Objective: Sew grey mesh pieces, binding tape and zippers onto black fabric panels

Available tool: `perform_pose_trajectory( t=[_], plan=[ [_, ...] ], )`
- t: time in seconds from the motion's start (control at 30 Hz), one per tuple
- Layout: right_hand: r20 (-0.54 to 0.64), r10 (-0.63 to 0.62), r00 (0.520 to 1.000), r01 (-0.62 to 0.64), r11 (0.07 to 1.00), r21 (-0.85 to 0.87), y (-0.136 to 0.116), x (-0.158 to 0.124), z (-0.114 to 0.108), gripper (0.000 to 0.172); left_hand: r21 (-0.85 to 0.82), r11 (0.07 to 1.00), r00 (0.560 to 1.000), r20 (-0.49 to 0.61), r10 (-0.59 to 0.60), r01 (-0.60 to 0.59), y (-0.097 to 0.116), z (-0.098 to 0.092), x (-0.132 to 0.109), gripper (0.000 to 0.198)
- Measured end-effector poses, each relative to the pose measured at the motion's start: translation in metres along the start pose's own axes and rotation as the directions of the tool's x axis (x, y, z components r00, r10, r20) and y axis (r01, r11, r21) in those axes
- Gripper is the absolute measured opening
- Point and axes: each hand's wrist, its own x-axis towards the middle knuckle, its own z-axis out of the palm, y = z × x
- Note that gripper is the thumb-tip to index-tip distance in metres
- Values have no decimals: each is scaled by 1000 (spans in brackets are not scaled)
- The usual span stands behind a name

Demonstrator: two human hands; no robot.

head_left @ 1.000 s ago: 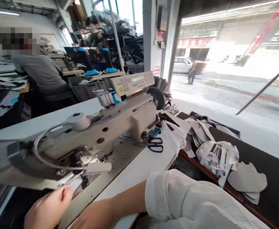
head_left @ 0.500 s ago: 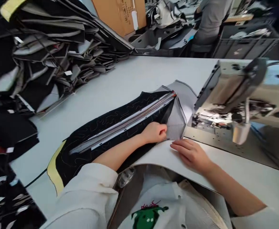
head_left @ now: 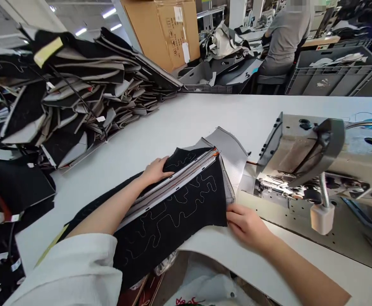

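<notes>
A black fabric panel [head_left: 186, 208] with pale wavy stitching lies on the table before me. White-edged strips run along its middle to an orange bit at the far end, and a grey fabric flap [head_left: 226, 142] spreads out beyond. My left hand [head_left: 156, 172] rests on the panel's far half, fingers stretched out beside the strips. At the near right corner, my right hand [head_left: 245, 223] pinches the panel's edge by the grey mesh underside; its fingertips are partly hidden. A sewing machine [head_left: 303, 161] with its lamp on stands just right of the panel.
The white table [head_left: 205, 108] surrounds the panel. A tall pile of black and grey fabric pieces [head_left: 77, 93] occupies the left. Behind the table are a cardboard box [head_left: 163, 38], grey crates [head_left: 332, 76] and a seated person [head_left: 284, 42] in grey.
My left hand has moved from the panel's near edge to its far half and opened flat. The near half now lies unfolded toward me, covering the grey mesh. My right hand has taken its corner.
</notes>
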Motion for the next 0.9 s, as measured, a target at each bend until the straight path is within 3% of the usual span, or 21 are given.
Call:
perform_pose_trajectory(
  t=[0.1, 0.17, 0.27, 0.33, 0.37, 0.4, 0.43, 0.47, 0.5, 0.57, 0.63, 0.73, 0.8, 0.83, 0.9],
  plan=[
    [-44, 81, 996, -78, 994, 78, 3, 0, -1, 24, 1, 1000, 1000, -7, 5, -5, 6, 6, -7, 61],
    [-65, 111, 992, -102, 987, 125, 5, 0, -2, 25, 25, 999, 999, -31, -19, 20, 9, -14, -10, 61],
    [-50, 46, 998, -38, 988, 152, 5, -1, -4, 33, 174, 980, 972, -229, -50, 92, 17, -87, -19, 69],
    [-5, -38, 999, 38, 993, 109, 5, -2, -4, 37, 310, 939, 884, -468, 11, 152, 28, -146, -35, 70],
    [21, -79, 997, 78, 994, 78, 4, -3, -3, 37, 369, 920, 823, -558, 104, 134, 37, -170, -46, 70],
    [50, -116, 992, 114, 992, 47, 4, -3, -2, 37, 413, 903, 776, -606, 174, 120, 48, -188, -59, 70],
    [68, -149, 987, 148, 989, 23, 4, -4, -1, 37, 465, 880, 756, -609, 241, 94, 61, -196, -72, 69],
    [79, -172, 982, 172, 985, 3, 4, -6, 0, 37, 523, 850, 760, -575, 303, 56, 73, -196, -85, 68],
    [81, -187, 979, 189, 982, -14, 4, -7, 0, 36, 590, 807, 791, -489, 367, -10, 84, -186, -97, 64],
    [72, -198, 977, 201, 979, -39, 4, -11, -2, 36, 666, 728, 865, -259, 430, -163, 95, -143, -116, 47],
    [55, -196, 979, 199, 978, -65, 4, -15, -7, 37, 639, 700, 887, -61, 457, -317, 88, -87, -130, 38],
    [3, -190, 982, 189, 976, -106, 3, -21, -13, 37, 515, 722, 881, 173, 440, -462, 54, -23, -149, 68],
    [-37, -179, 983, 172, 974, -146, 2, -21, -14, 38, 372, 793, 874, 265, 407, -482, 34, -10, -163, 72],
    [-41, -160, 986, 150, 973, -175, 2, -19, -12, 38, 273, 837, 867, 311, 389, -474, 28, -11, -169, 71],
    [7, -91, 996, 90, 965, -247, 0, -13, -6, 37, 41, 888, 812, 425, 400, -458, 26, -21, -172, 63]
  ],
)
